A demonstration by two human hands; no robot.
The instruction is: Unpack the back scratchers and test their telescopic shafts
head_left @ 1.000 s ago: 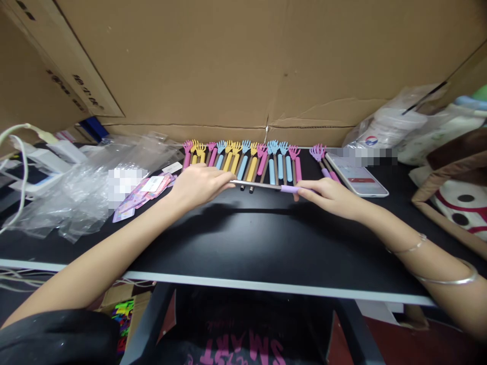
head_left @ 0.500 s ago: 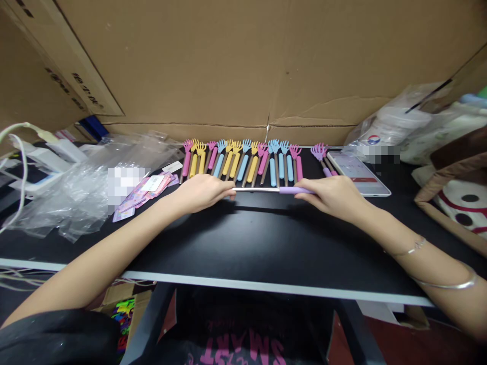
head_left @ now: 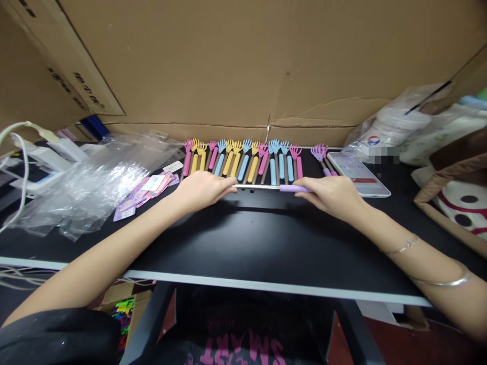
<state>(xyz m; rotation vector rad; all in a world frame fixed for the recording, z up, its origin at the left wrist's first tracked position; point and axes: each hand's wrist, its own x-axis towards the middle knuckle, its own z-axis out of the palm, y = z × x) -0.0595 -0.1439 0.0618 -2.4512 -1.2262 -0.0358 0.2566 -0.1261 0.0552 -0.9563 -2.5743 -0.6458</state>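
A back scratcher (head_left: pixel 291 188) with a purple grip and thin metal rod is held level above the black table, between my two hands. My left hand (head_left: pixel 203 190) is closed round the rod's end, so the claw there is hidden. On the other side, my right hand (head_left: pixel 329 197) is closed on the purple grip. Just behind lies a row of back scratchers in pink, yellow and blue, including a blue one (head_left: pixel 273 170) and a yellow one (head_left: pixel 252 167). A purple-clawed one (head_left: pixel 318 151) lies apart to the right, by another handle.
Clear plastic bags (head_left: pixel 83 182) and printed cards (head_left: pixel 146 192) are on the left, near white adapters with a cable. A phone (head_left: pixel 359 175), a bagged cup (head_left: pixel 399 126) and a brown-handled bag (head_left: pixel 456 187) are on the right. Cardboard (head_left: pixel 228 61) walls the back.
Both hands and the held back scratcher have shifted up very slightly in view. The grip on each end is the same, and the row behind has not moved.
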